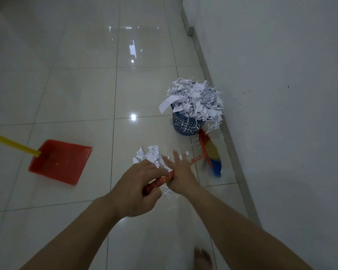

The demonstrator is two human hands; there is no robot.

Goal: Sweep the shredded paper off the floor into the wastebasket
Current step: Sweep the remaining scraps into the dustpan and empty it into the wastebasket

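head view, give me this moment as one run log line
left hand: grips broom handle | right hand: fingers spread, on handle | wastebasket: overflowing | paper pile: on floor | dustpan: set aside

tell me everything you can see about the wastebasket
The wastebasket is a small, round, dark blue bin, apparently plastic, with perforated lattice walls. It stands upright on the tiled floor, close to the white wall. It is overfilled: a heap of shredded paper rises above its rim, hides the rim, and hangs down its sides. The broom's multicoloured bristles lie just in front of its base. Neither hand touches it.
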